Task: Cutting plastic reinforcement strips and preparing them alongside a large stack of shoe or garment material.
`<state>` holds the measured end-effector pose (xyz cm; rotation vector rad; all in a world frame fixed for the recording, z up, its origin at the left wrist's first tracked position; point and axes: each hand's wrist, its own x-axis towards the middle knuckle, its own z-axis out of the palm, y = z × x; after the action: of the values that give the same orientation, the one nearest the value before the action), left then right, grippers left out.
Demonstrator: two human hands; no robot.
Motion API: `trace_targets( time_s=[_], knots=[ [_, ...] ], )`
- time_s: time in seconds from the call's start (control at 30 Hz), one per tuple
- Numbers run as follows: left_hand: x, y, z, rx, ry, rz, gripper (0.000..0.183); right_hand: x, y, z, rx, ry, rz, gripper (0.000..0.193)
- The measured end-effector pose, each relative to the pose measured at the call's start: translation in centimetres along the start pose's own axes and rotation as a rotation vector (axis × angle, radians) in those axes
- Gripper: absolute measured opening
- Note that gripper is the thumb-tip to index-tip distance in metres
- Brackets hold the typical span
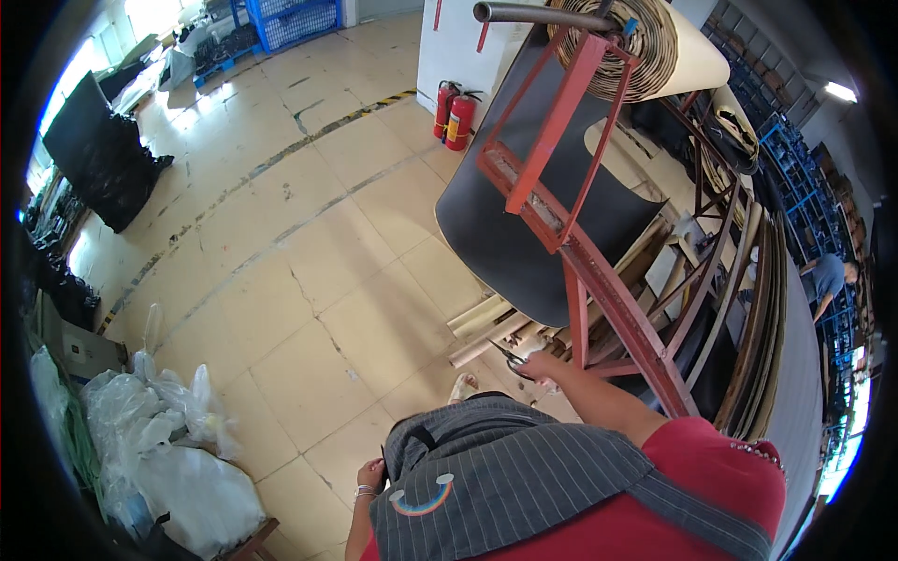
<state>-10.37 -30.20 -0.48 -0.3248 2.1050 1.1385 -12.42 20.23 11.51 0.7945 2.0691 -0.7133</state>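
My right hand [540, 367] is closed around the handles of a pair of scissors [508, 355], their blades pointing away to the upper left. Just beyond them, the lower edge of a large dark sheet [552, 271] hangs from a thick roll [678, 58] of beige-backed material. A red metal frame [599, 280] carries this roll on a bar. My left hand [370, 473] hangs low beside my striped grey apron [468, 467]; its fingers are small and partly hidden, so whether it holds anything is unclear.
Cardboard tubes [486, 346] lie on the floor under the sheet. Two red fire extinguishers [458, 126] stand by a white pillar. Clear plastic bags [178, 458] are heaped at the left. A person [827, 279] is at the far right, near blue racks [795, 159].
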Motion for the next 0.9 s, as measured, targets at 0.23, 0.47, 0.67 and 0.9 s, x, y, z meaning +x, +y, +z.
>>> trace_targets(
  time_s=[0.23, 0.47, 0.67, 0.9],
  knots=[
    [3.6, 7.4, 3.1, 0.099, 0.289, 0.014, 0.029, 6.5, -1.9, -4.0, -0.45, -0.016, -0.146, 0.054],
    [9.4, 14.3, 7.2, -0.265, 0.303, -0.055, 0.031, 10.4, -5.4, -5.0, -0.602, -0.181, -0.101, 0.055],
    [16.0, 21.1, 9.8, -0.284, -0.03, 0.077, 0.027, 19.7, -6.6, -5.1, -0.61, -0.18, 0.098, 0.049],
    [22.7, 22.9, 17.7, -0.154, -0.372, 0.148, 0.028, 35.0, -9.1, -4.4, -0.495, -0.068, 0.299, 0.042]
  ],
)
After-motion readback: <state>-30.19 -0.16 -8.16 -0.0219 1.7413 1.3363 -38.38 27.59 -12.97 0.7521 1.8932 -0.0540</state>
